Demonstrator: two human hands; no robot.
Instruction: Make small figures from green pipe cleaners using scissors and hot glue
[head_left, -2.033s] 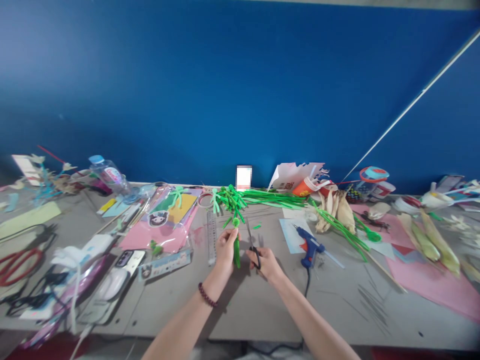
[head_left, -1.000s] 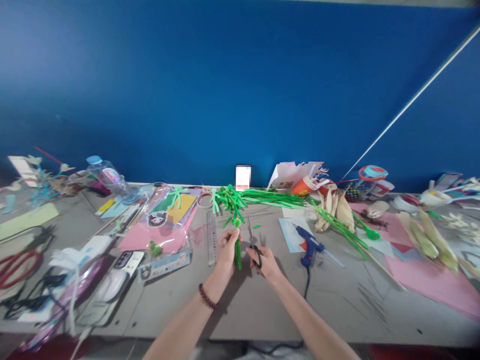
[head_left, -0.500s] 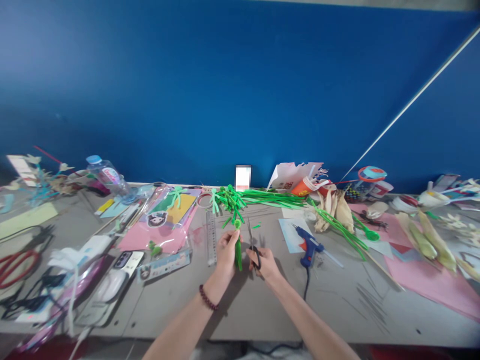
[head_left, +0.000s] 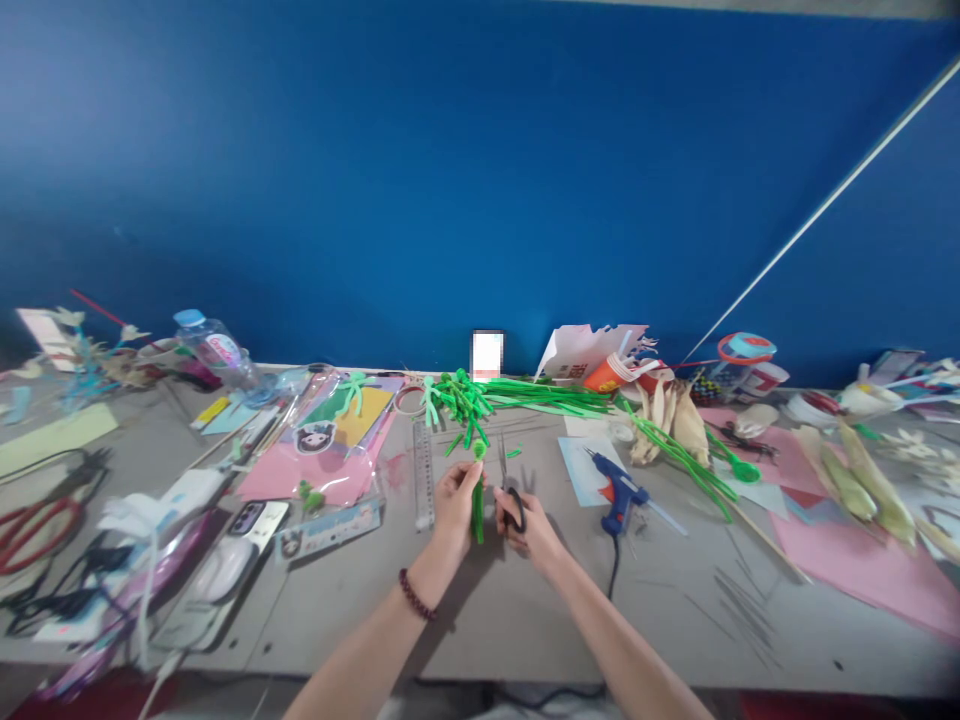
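Note:
Between the thumb and fingers of my left hand point(head_left: 456, 500) is a small bundle of green pipe cleaners point(head_left: 478, 515), its rounded top poking out above the thumb and its strands hanging below. My right hand point(head_left: 529, 525) is closed around the handles of dark scissors point(head_left: 514, 508). The scissor blades point up and away from me, just right of the bundle and apart from it. Beyond both hands lies a heap of short green pipe-cleaner pieces point(head_left: 463, 398), with long green pipe cleaners point(head_left: 551, 395) stretching to its right.
A blue glue gun point(head_left: 621, 495) lies right of my hands, its cord running toward me. On the left are a clear ruler point(head_left: 424, 475), pink paper point(head_left: 277, 470), a phone point(head_left: 259, 520) and red-handled scissors point(head_left: 37, 535). A blue partition point(head_left: 480, 190) closes off the back.
My right hand and the scissors have shifted slightly to the right. The left hand still grips the green bundle, nearly unmoved.

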